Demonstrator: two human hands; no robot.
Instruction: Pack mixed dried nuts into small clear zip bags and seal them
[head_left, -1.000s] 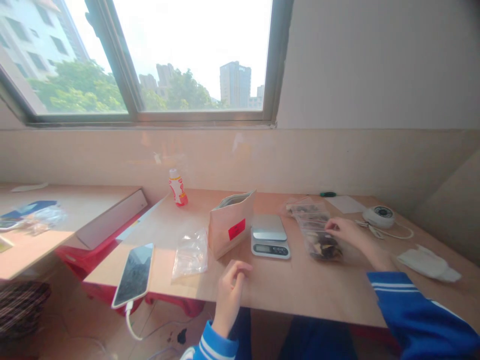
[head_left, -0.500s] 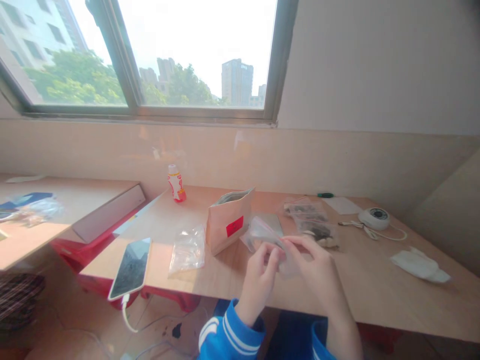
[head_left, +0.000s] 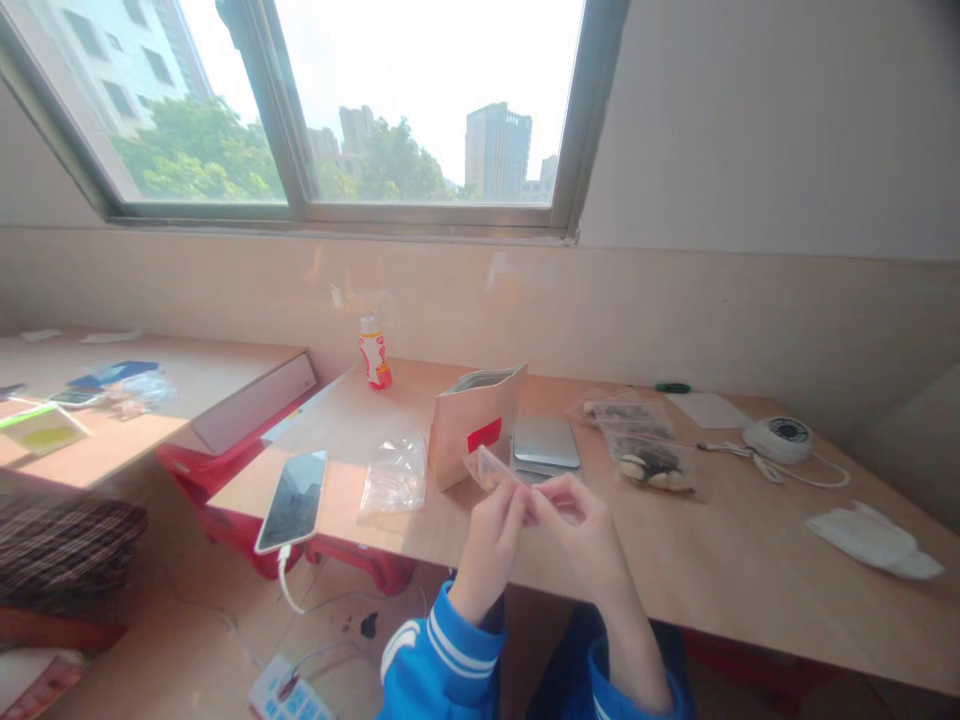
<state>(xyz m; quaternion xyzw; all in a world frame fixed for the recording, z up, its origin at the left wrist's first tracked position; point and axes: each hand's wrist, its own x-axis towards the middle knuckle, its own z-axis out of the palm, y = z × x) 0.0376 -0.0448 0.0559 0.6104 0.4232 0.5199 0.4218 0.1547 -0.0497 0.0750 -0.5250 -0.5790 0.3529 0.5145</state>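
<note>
Left hand: the left hand point(head_left: 491, 550) sits above the front edge of the surface point(head_left: 720, 540), its grip pressed together, pinching a small clear plastic bag point(head_left: 487, 468)
Right hand: the right hand point(head_left: 577, 530) is just beside it, its grip also pinching the bag, fingertips nearly meeting the left's
Packed: two clear zip bags point(head_left: 651, 462) lie towards the back right edge, the nearer one showing dark and pale chunky pieces
Unpacked: a crumpled clear plastic bag point(head_left: 396, 478), apparently empty, lies near a kraft paper pouch point(head_left: 471, 425) with a red label and silvery lining
Behind the hands: a brushed-silver digital scale point(head_left: 546, 442), partly hidden
</note>
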